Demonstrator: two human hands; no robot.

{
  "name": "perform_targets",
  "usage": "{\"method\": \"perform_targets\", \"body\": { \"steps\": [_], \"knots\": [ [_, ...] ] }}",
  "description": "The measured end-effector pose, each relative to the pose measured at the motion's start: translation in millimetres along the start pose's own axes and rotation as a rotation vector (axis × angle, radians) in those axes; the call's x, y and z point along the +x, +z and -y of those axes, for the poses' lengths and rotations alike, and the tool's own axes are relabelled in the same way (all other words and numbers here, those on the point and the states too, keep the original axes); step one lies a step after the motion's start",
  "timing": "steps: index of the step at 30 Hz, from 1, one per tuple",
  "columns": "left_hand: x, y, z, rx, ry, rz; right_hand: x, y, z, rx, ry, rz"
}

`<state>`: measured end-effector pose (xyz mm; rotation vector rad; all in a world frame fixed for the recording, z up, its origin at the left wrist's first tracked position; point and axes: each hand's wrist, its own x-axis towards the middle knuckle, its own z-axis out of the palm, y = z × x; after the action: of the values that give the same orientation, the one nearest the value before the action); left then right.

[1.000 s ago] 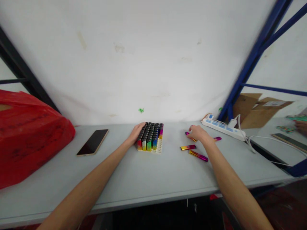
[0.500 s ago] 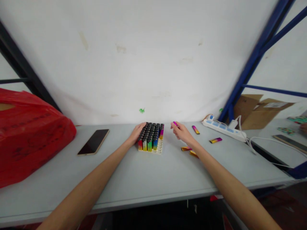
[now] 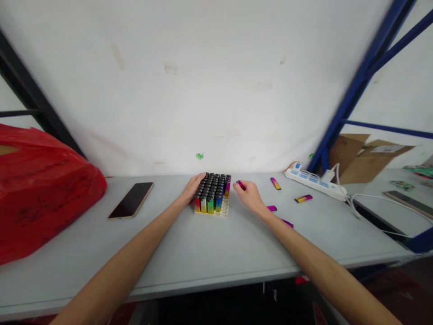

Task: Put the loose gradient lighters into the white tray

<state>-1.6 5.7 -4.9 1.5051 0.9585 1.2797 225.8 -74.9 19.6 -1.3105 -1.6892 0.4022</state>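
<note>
Upright lighters (image 3: 211, 192) with black tops and red, white, green, blue and purple bodies stand packed in rows in a white holed tray (image 3: 223, 211). Open holes show at the tray's front right corner. My left hand (image 3: 192, 187) is curled against the left side of the block, its fingers around the back left corner and partly hidden. Just right of the tray, my right hand (image 3: 248, 194) pinches a purple lighter (image 3: 241, 184), tilted, above the table. Loose lighters lie beyond it, one purple and yellow lighter (image 3: 275, 183) at the back and another lighter (image 3: 303, 198) farther right.
On the left are a phone (image 3: 131, 200) lying flat and a red plastic bag (image 3: 47, 189). A white power strip (image 3: 316, 184) with cables, a cardboard box (image 3: 365, 158) and blue frame posts (image 3: 355, 90) stand right. A white wall (image 3: 216, 90) closes the back.
My right hand has moved left and slightly down, bringing the purple lighter closer to the tray. Two lighters by my right forearm show different parts now. My left hand stays put.
</note>
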Motion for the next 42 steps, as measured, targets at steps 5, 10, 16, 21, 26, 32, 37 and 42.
{"method": "perform_targets", "body": {
  "steps": [5, 10, 16, 21, 26, 32, 37, 42],
  "knots": [
    [1.8, -1.4, 2.7, 0.004, -0.004, -0.004, 0.4, -3.6, 1.5, 0.010, -0.039, 0.000],
    [-0.7, -0.8, -0.9, 0.025, 0.009, 0.007, -2.3, -7.3, 7.8, 0.016, -0.095, 0.034],
    [-3.9, 0.6, -5.1, 0.046, 0.007, 0.004, -3.8, -14.8, 14.4, 0.037, -0.146, 0.134],
    [-2.3, 0.5, -3.8, 0.020, 0.016, 0.017, 0.0, -26.6, 13.6, -0.184, -0.383, 0.190],
    [0.2, -0.8, -0.9, 0.045, 0.035, 0.006, 4.1, -30.6, 7.3, -0.279, -0.382, 0.268],
    [-0.6, -0.1, -3.1, 0.035, 0.007, 0.007, 5.2, -24.2, -2.3, -0.220, -0.313, 0.319],
    [-2.8, 2.0, -7.9, 0.073, 0.002, -0.023, 5.9, -16.8, -9.6, -0.288, -0.381, 0.396],
    [-2.5, 2.2, -7.2, 0.069, 0.006, -0.015, 3.6, -11.6, -8.2, -0.401, -0.374, 0.390]
  ]
}}
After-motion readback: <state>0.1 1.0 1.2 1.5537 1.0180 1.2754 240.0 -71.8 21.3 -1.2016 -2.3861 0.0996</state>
